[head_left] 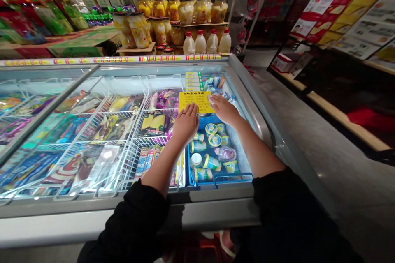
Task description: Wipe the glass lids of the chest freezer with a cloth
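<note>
A yellow sign (195, 98) with black writing lies on the glass lid of a chest freezer (247, 102). My left hand (186, 123) rests flat over its lower left part, fingers stretched out, a ring on one of them. At the sign's right edge, my right hand (225, 109) presses a small white tissue-like piece (211, 98) under its fingertips; its exact kind is unclear. Beneath the glass, a blue basket (189, 172) holds several ice cream cups (212, 162), just below both hands.
White wire baskets (129, 148) of wrapped ice creams fill the freezer to the left. Behind it stand jars of yellow fruit (140, 33) and white bottles with red caps (200, 43). Stacked cartons (367, 28) sit on a shelf at the right, beyond the grey floor (314, 127).
</note>
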Available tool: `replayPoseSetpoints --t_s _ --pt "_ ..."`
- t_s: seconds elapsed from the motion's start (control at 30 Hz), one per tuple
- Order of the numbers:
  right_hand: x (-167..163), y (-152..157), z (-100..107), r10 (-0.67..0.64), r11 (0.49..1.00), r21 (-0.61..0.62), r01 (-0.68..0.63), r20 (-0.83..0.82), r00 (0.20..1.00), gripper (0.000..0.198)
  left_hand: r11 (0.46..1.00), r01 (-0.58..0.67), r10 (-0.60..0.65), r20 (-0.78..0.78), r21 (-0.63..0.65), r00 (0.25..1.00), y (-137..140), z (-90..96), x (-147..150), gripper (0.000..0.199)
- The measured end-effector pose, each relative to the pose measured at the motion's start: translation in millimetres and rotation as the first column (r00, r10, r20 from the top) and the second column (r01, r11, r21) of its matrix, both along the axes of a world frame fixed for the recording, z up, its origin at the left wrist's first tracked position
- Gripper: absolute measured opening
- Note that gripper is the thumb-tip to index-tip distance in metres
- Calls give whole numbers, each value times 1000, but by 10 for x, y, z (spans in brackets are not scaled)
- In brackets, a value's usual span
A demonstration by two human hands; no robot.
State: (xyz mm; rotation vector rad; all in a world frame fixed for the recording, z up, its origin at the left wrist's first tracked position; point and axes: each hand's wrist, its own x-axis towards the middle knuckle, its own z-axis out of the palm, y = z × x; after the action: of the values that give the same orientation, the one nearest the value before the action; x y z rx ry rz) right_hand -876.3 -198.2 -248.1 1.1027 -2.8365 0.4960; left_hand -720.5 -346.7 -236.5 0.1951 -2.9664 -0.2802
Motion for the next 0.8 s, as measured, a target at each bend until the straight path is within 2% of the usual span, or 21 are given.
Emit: replayPoseSetpoints --t_s 0.07,0.27,0.4,0.5,0.7,0.8 --pt "-34 -33 -9 13 1000 -10 -13 1 1000 58 1000 -9 9 -14 1 1000 -2 -7 -10 57" --pt "-43 -15 13 -95 995 7 95 -27 995 57 999 -37 37 14 -10 999 58 48 -70 56" --pt "0 -16 26 -28 1000 5 29 -63 998 56 998 -70 70 4 -4 998 183 101 -232 56" --pt "-64 -32 55 45 999 21 -45 -29 999 57 995 -104 104 -1 14 995 241 106 -371 56" --pt "-98 -32 73 -59 997 37 61 -42 997 57 999 -41 41 -11 21 999 172 22 -453 57" --pt "-53 -60 49 -8 999 48 9 -28 1000 56 999 -41 42 -18 11 999 155 -9 -442 57"
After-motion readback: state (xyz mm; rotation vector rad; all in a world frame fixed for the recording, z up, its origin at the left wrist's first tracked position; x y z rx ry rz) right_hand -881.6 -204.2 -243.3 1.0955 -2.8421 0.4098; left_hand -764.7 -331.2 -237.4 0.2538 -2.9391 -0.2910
